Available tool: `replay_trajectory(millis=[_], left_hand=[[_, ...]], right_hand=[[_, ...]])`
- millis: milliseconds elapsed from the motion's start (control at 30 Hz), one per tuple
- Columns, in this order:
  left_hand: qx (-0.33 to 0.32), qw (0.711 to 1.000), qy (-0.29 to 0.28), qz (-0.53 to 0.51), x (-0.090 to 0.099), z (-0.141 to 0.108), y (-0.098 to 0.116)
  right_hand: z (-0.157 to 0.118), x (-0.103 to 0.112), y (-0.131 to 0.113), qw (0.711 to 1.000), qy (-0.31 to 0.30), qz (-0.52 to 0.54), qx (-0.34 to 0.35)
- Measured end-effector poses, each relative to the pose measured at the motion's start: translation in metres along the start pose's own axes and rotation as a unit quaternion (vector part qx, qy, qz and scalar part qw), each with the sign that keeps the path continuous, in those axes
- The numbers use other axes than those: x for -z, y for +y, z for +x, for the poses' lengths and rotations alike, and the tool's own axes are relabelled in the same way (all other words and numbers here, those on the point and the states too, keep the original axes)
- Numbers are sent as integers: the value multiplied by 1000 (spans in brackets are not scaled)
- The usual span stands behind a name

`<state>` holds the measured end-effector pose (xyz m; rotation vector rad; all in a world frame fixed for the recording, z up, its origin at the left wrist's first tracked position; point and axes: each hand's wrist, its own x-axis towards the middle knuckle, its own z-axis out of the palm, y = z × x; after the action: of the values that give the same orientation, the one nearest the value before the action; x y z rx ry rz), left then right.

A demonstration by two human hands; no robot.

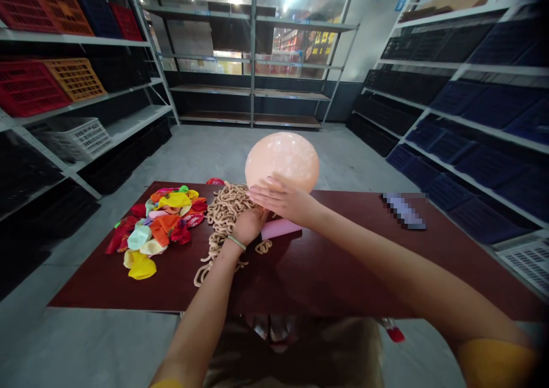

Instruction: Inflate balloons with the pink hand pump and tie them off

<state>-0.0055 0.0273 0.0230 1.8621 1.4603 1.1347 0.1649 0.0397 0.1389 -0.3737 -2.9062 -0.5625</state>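
Right hand point(283, 200) lies open and flat, fingers close together, against the lower front of a round, inflated peach-pink balloon point(282, 159). It is not closed around the balloon, and whether the balloon touches the table cannot be told.

Both hands are over a dark red-brown rectangular table point(300, 282). Well left of the hands stand grey metal shelves point(77, 105) with red and orange plastic crates; well right, a grey metal rack point(429, 63) with navy crates.

Left hand point(249, 225) presses into a tan, knobbly looped strand point(225, 219), material unclear. Its fingers are hidden, so how far it has closed cannot be told. Just left of it lies a heap of deflated multicoloured balloons point(160, 230). Just below the right hand sits a flat pink rectangular piece point(281, 229); farther right, a pixelated object point(403, 210) cannot be identified. A thin green band point(236, 242) circles the left wrist.

Risk: with only an open palm against it, the balloon could roll over the table's far edge if pressure shifts. A tug on the strand's loose tail could drag the deflated balloons along.
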Motion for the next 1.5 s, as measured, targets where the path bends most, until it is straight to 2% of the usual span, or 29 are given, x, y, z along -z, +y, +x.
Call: replay_trajectory(millis=[133,333,400,600,800,900,967,1033,1133,1400,1500], left_hand=[[15,999,-6,31,1,-1,6],[-21,993,-45,111,5,-4,9],[-27,993,-58,99,7,-4,9],[11,999,-31,-15,8,-5,12],[12,1000,-18,-19,7,-6,16],[51,997,-8,-56,6,-5,15],[106,985,-24,-130,5,-3,15],[157,959,-51,-232,6,-2,16],[192,916,-72,-345,8,-1,17],[235,857,-65,-453,20,1,15],[239,854,-66,-457,22,1,17]], right_hand=[[-2,-18,5,999,-4,-14,-46],[-16,-40,9,991,15,-58,-117],[-18,-42,9,988,23,-74,-135],[-16,-49,4,984,63,-87,-141],[-8,-65,-1,978,123,-90,-140],[-8,-69,-2,979,133,-86,-129],[-10,-69,-1,980,129,-88,-125],[-13,-68,1,981,123,-92,-120],[-16,-65,4,982,116,-101,-110],[-17,-52,9,981,109,-143,-73],[-19,-46,11,979,109,-162,-59]])
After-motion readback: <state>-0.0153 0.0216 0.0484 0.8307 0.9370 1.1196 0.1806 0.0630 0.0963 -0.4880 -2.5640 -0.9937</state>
